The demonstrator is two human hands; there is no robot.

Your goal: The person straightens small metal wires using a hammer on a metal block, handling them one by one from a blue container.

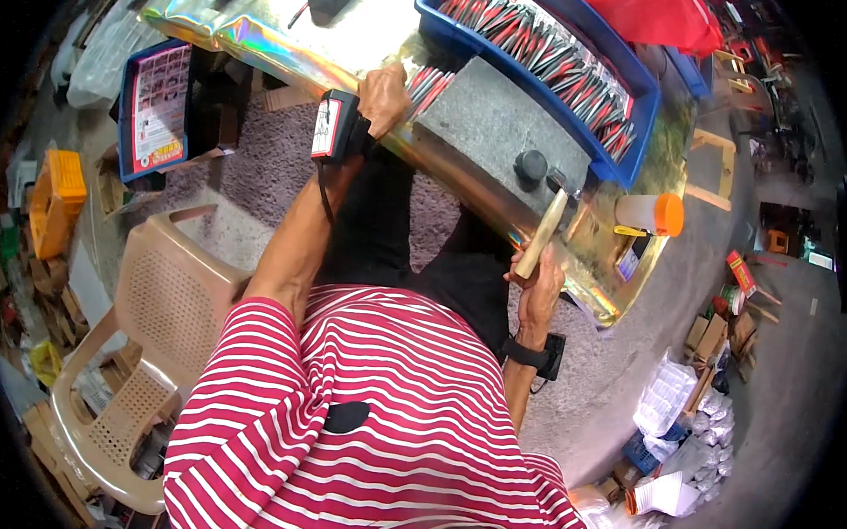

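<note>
My right hand (539,284) is wrapped round the pale wooden handle of a hammer (542,234). The hammer's small metal head is over the right end of a grey block (493,122), beside a black round piece (530,167) standing on that block. At the table's near edge, my left hand (383,100) is closed with its knuckles up; whatever it grips is hidden. Just right of it lies a row of slender red and silver pieces (427,89). Many similar red, black and silver pieces (538,60) fill a blue tray (642,137) behind the block.
A shiny gold-covered table (333,76) stretches ahead. On its right lies a clear jar with an orange lid (668,215). A beige plastic chair (177,287), a blue bin (124,116) and an orange crate (58,203) stand left. Boxes and bags (700,423) crowd the lower right.
</note>
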